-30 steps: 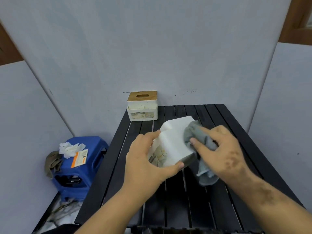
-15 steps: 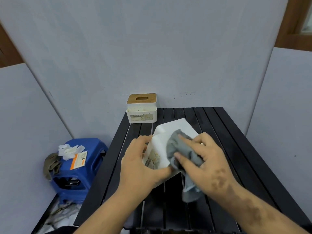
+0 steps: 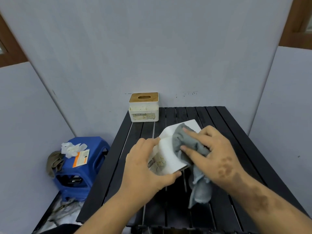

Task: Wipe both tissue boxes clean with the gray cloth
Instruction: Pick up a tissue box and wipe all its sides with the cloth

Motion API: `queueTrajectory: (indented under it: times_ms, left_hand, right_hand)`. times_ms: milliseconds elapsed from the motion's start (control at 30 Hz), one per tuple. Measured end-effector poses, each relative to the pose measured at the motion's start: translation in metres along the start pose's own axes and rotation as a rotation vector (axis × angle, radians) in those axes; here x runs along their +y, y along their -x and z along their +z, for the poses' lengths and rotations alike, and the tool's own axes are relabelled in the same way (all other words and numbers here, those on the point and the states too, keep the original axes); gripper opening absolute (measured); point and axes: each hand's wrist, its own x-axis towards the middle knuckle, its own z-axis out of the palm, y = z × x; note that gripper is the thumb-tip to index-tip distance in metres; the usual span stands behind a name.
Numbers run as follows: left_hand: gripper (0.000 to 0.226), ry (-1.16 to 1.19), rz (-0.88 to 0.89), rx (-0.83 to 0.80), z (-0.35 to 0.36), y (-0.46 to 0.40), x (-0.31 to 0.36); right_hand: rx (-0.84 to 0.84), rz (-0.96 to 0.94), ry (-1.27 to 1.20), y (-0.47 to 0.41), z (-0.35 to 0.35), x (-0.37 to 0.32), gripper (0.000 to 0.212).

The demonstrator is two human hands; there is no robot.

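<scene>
A white tissue box (image 3: pixel 170 156) is held tilted above the middle of the black slatted table (image 3: pixel 236 149), gripped at its near-left end by the left hand (image 3: pixel 145 168). The gray cloth (image 3: pixel 187 144) is pressed flat against the box's upturned face by the right hand (image 3: pixel 217 157), its loose end hanging below. A second tissue box (image 3: pixel 143 107), wooden-lidded, is set upright at the table's far-left corner.
</scene>
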Motion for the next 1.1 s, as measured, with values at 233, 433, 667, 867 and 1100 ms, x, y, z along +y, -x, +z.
queueTrajectory:
  times_ms: [233, 433, 667, 867, 1100]
  left_hand:
    - [0.076, -0.065, 0.050, -0.005, 0.005, 0.001, 0.001]
    - [0.080, -0.151, 0.134, -0.017, 0.007, 0.000, 0.000]
    - [0.082, -0.190, 0.171, 0.002, 0.010, 0.002, 0.002]
    - [0.080, -0.137, 0.102, -0.022, 0.006, 0.000, -0.002]
    - [0.076, -0.056, 0.012, -0.029, 0.002, 0.001, -0.002]
  right_hand:
    - [0.095, 0.228, 0.093, -0.011, -0.004, 0.003, 0.027]
    - [0.031, 0.054, 0.027, -0.010, -0.008, -0.005, 0.033]
    - [0.102, 0.145, 0.122, -0.011, -0.012, 0.004, 0.018]
    - [0.051, 0.099, -0.007, -0.008, -0.007, 0.002, 0.032]
    - [0.065, 0.155, 0.121, -0.006, -0.006, 0.009, 0.025]
